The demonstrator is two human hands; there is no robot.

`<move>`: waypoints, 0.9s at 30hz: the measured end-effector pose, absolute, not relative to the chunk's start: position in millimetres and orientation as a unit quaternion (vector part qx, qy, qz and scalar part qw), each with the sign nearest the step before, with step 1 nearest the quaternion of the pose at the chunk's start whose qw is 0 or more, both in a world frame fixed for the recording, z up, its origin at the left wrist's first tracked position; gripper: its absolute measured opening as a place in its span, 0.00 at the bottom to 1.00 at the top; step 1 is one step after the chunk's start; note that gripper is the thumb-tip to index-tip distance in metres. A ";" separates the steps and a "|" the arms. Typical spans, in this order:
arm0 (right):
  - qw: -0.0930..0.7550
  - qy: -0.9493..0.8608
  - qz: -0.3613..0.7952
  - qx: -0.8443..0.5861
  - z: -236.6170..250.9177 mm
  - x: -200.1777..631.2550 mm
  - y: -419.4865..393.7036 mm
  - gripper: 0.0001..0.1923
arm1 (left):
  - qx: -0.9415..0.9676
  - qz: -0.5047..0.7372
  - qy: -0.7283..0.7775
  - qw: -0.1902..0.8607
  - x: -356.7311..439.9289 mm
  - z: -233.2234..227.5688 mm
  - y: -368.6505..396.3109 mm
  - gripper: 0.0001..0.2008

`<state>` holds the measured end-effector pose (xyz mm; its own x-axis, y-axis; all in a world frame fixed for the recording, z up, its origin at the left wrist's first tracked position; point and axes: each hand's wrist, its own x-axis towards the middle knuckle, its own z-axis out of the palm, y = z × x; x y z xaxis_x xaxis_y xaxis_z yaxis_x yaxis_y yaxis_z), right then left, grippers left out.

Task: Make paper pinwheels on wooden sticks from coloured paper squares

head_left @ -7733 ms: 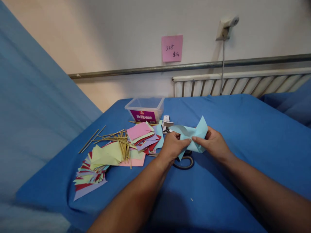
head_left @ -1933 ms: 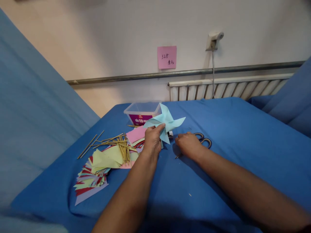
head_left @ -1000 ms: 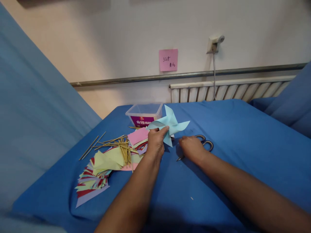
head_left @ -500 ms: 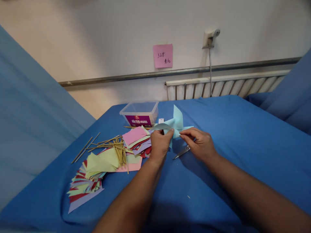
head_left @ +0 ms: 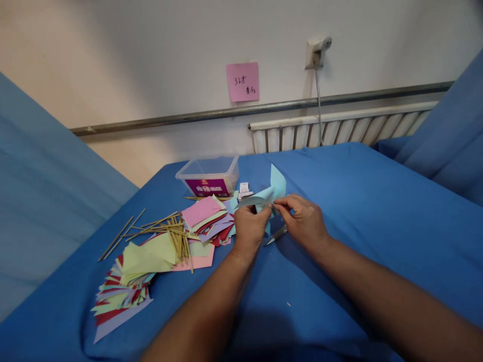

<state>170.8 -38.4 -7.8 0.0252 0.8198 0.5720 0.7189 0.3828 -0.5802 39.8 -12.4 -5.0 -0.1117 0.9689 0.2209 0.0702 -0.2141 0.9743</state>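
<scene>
A light blue paper pinwheel (head_left: 278,184) is raised above the blue cloth, one vane pointing up and one out to the left. My left hand (head_left: 249,226) is closed on its left side, thumb near the middle. At the pinwheel's centre, the fingertips of my right hand (head_left: 302,221) are pinched together; whatever tiny thing is between them is hidden. Below the hands lies a pair of scissors (head_left: 276,235), blades to the left, the handles covered by my right hand.
Left of my hands lie stacked coloured paper squares (head_left: 202,212), thin wooden sticks (head_left: 176,234) and fanned-out paper pieces (head_left: 123,294). A clear plastic box (head_left: 207,176) stands at the back, a small white box (head_left: 244,188) beside it. The blue cloth (head_left: 362,211) covers the table.
My right fingertips have moved left, right up to the pinwheel's centre; a small shiny bit seen at them before is now hidden. The whole view has shifted slightly.
</scene>
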 end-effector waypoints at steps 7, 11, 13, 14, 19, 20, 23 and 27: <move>0.483 -0.672 0.073 -0.556 -8.7 172.3 -37.7 0.08 | 0.542 0.564 0.479 0.400 40.7 -4.6 -15.3 0.07; 0.501 -0.666 0.088 -0.545 -9.2 172.8 -37.7 0.07 | 0.538 0.562 0.484 0.400 42.0 -1.4 -16.5 0.06; 0.498 -0.670 0.081 -0.544 -8.6 172.6 -38.3 0.08 | 0.539 0.562 0.485 0.399 42.2 -0.8 -16.5 0.06; 0.496 -0.673 0.076 -0.544 -8.2 172.5 -38.6 0.08 | 0.540 0.562 0.484 0.399 42.1 -0.8 -16.5 0.07; 0.490 -0.693 0.049 -0.526 -6.8 173.3 -40.1 0.08 | 0.549 0.558 0.480 0.396 40.3 -2.3 -16.0 0.09; 0.489 -0.699 0.044 -0.520 -6.7 173.7 -40.3 0.07 | 0.553 0.557 0.478 0.394 40.1 -2.3 -16.1 0.10; 0.484 -0.714 0.032 -0.505 -6.4 174.5 -41.4 0.08 | 0.566 0.550 0.478 0.386 40.7 -1.2 -16.8 0.09; 0.469 -0.723 0.013 -0.508 -5.5 174.5 -43.7 0.09 | 0.569 0.548 0.485 0.374 42.3 0.7 -17.5 0.09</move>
<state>174.5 -43.7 -5.5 -0.0444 0.7454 0.6651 0.7216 0.4843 -0.4947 42.3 -17.5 0.7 -0.0715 0.9626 0.2614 0.1412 -0.2497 0.9580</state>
